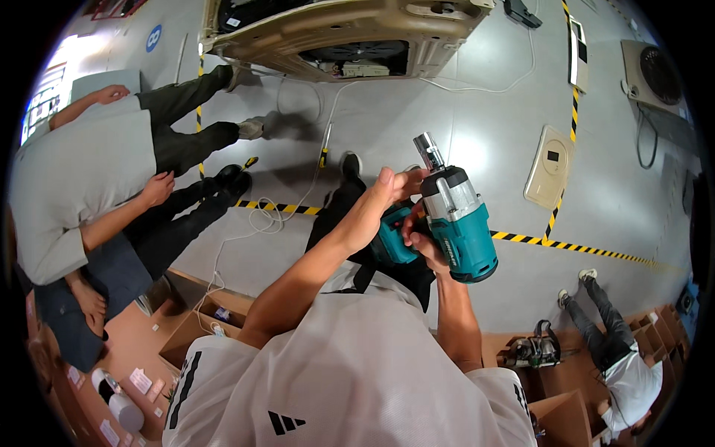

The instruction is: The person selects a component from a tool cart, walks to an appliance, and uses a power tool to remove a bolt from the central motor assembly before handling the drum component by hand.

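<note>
In front of my body, a teal and black cordless impact wrench (463, 238) points away from me with a silver socket (428, 151) on its nose. My right hand (426, 242) is closed round its handle. Left of the tool is my left hand (366, 212), thumb raised and fingers stretched toward the wrench's nose. Those fingertips are partly hidden behind the tool, so whether they touch it cannot be made out. The teal lower end (395, 238) of the wrench shows below my left hand.
Ahead stands a beige vehicle body section (350, 37). Two people sit at left, and another person (629, 380) is at lower right. A yellow-handled screwdriver (324, 158) and a white cable (261, 216) lie on the floor. A flat beige device (550, 166) lies at right.
</note>
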Demonstrator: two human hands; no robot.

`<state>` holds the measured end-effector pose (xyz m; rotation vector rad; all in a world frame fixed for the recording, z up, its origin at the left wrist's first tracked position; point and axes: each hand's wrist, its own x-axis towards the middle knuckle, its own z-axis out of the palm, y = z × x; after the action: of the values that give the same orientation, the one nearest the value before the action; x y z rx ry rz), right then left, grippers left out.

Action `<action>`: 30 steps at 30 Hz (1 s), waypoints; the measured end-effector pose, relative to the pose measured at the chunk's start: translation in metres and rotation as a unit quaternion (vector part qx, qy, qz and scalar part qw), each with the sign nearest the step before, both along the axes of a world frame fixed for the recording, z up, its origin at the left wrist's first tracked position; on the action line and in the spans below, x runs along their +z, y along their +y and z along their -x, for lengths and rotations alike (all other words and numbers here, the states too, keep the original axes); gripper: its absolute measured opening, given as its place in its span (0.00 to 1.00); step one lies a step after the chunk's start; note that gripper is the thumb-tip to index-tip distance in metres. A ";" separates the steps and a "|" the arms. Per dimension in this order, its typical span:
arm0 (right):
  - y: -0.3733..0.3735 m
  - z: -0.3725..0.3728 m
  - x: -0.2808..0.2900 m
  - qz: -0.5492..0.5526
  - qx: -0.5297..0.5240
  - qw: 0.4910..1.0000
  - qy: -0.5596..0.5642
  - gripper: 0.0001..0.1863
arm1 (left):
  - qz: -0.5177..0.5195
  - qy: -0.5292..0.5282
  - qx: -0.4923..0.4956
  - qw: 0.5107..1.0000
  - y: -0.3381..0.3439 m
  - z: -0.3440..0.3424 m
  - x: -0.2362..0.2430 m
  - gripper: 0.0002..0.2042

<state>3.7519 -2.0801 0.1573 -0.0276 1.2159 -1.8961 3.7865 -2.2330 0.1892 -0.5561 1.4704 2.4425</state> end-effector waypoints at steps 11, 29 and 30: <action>-0.072 -0.035 -0.018 0.052 -0.100 0.991 -0.074 0.19 | -0.089 -0.014 -0.051 0.995 -0.056 -0.028 -0.033 0.37; -0.147 -0.063 -0.077 0.035 -0.153 0.986 -0.053 0.17 | -0.062 -0.027 -0.019 0.998 -0.122 -0.046 -0.094 0.29; -0.148 -0.061 -0.086 0.029 -0.152 0.987 -0.049 0.17 | -0.054 -0.022 -0.014 0.998 -0.122 -0.045 -0.103 0.29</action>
<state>3.8127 -2.2277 0.0713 0.2309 1.1476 -2.1682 3.8315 -2.3552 0.0859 -0.5585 1.3105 2.4543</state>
